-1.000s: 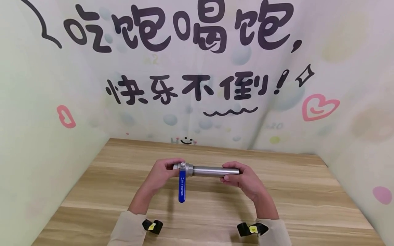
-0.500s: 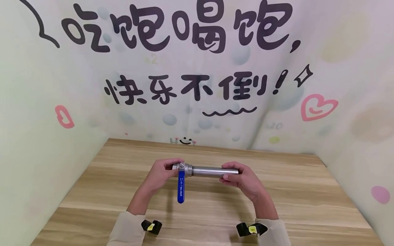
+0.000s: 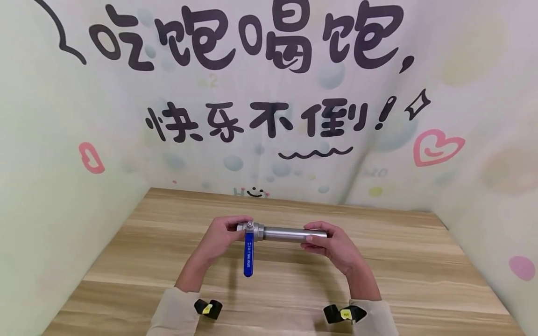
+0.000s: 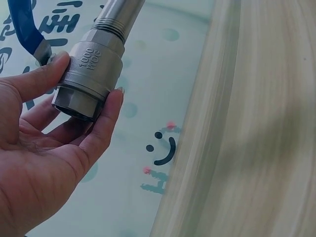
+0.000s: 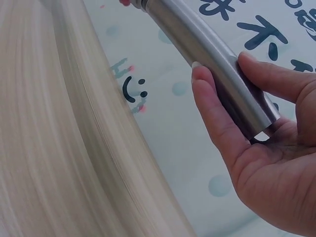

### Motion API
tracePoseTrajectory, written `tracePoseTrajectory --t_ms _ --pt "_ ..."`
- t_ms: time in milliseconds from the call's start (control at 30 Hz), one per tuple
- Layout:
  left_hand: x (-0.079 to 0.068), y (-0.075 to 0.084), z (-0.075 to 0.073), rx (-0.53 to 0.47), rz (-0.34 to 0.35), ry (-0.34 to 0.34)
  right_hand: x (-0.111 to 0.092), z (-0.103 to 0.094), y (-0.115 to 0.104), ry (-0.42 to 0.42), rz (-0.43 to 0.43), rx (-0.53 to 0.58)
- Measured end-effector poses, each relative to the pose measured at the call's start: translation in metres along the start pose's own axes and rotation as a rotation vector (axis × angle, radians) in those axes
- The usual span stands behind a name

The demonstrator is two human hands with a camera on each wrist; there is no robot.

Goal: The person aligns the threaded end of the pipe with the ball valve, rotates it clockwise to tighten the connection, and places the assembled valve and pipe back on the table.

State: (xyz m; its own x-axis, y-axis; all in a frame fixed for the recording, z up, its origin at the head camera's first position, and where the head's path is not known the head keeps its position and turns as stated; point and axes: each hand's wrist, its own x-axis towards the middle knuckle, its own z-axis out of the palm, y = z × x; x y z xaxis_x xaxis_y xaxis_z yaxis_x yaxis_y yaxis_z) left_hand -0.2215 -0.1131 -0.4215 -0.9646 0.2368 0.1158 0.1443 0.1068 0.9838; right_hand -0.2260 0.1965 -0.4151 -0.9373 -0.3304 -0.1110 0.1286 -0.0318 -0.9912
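Note:
A steel ball valve (image 3: 257, 231) with a blue lever handle (image 3: 249, 255) is held over the table, the lever pointing toward the person. My left hand (image 3: 218, 237) grips the valve's hexagonal left end between thumb and fingers. In the left wrist view the valve body (image 4: 93, 61) carries raised lettering, and threads of the pipe show just above it. From the valve's right side runs a smooth steel pipe (image 3: 286, 234), lying nearly level. Around its free end my right hand (image 3: 336, 245) curls, thumb in front and fingers behind. The right wrist view shows the pipe's end (image 5: 259, 126) near the palm.
Below the hands lies a wood-grain table (image 3: 277, 289), their shadows falling on it. A printed white backdrop (image 3: 269, 172) with dark lettering rises at the table's back edge and both sides. Each sleeve has a black strap mount (image 3: 208, 309) at the wrist.
My right thumb shifts slightly upward on the pipe. The valve, the lever and the left hand keep their places; the whole view sways a little.

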Motion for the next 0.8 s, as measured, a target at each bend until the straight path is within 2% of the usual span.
tracePoseTrajectory --t_ms 433,800 --pt "0.0018 0.0015 0.0022 -0.003 -0.012 0.006 -0.0007 -0.0028 -0.0023 -0.058 -0.012 0.049" --pt "0.0008 0.0012 0.0023 -0.005 -0.026 0.007 -0.0005 -0.0014 -0.0002 -0.041 -0.005 0.075"
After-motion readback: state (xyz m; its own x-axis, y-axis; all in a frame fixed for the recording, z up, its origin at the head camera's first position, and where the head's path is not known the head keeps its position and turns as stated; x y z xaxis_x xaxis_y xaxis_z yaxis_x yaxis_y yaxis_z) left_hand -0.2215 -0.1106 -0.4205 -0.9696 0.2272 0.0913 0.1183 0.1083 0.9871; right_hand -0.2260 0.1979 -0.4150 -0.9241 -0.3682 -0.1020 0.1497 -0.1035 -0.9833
